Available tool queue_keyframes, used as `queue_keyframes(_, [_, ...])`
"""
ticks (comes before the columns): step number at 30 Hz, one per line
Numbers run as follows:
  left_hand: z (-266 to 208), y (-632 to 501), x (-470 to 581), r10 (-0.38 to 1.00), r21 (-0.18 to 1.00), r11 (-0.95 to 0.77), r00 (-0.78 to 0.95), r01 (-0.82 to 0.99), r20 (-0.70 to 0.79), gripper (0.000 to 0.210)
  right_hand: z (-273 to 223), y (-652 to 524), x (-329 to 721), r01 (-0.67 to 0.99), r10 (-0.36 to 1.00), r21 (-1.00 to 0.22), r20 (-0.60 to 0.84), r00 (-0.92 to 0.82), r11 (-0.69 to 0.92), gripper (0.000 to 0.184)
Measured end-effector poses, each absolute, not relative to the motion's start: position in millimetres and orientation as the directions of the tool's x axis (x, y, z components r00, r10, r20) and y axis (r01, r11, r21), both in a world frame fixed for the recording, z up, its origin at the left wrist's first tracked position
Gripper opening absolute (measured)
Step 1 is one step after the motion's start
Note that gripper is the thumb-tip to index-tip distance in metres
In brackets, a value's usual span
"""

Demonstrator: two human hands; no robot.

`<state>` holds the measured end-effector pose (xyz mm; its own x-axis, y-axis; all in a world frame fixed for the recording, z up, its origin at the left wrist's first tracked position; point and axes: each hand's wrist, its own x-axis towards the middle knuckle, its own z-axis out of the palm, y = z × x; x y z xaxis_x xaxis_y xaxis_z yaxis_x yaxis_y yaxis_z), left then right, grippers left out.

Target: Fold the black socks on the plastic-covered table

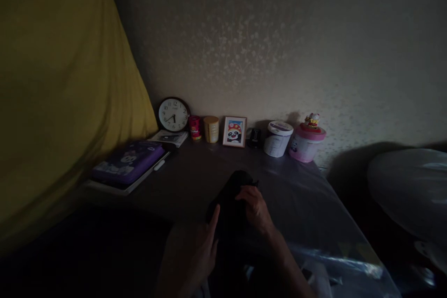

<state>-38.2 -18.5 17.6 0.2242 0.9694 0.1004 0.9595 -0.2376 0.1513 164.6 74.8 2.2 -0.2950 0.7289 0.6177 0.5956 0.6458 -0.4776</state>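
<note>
A black, soft-looking pouch-like thing [228, 195] is before me over the desk, too dark to make out its details. Along its left side lies my left hand [206, 249], one finger stretched up its edge and the others in shadow, closed on that side. The fingertips of my right hand [254, 205] are bent and pinched at the upper right edge, where a small dark tab [257, 182] sticks out. The lower part of the pouch-like thing fades into shadow.
A purple case [129, 162] lies on the dark desk [289, 195] at left. Along the wall stand a clock [173, 114], a red tub [195, 128], a tan canister [211, 129], a framed panda picture [234, 132], a white tub [278, 139] and a pink-lidded tub [306, 143].
</note>
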Motion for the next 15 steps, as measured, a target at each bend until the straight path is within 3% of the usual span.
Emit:
queue_keyframes(4, [16.1,-18.2,-38.9,0.967,0.161,-0.252,0.244,0.954,0.072,0.073,0.5,67.4,184.3,0.624,0.786,-0.516,0.549,-0.285,0.586,0.042])
queue_keyframes(7, [13.5,-18.4,-38.5,0.962,0.09,-0.271,0.266,0.958,0.069,0.074,1.8,66.3,188.4,0.646,0.827,-0.552,0.508,-0.241,0.527,0.047])
queue_keyframes(11, [12.7,-19.6,-37.3,0.95,0.019,-0.293,0.289,0.956,0.119,0.073,5.5,69.8,174.4,0.586,0.754,-0.508,0.579,-0.311,0.632,0.059])
queue_keyframes(15, [14.7,-21.5,-36.4,0.945,-0.005,-0.299,0.297,0.954,0.138,0.075,3.2,71.1,160.8,0.563,0.699,-0.437,0.576,-0.424,0.702,0.057])
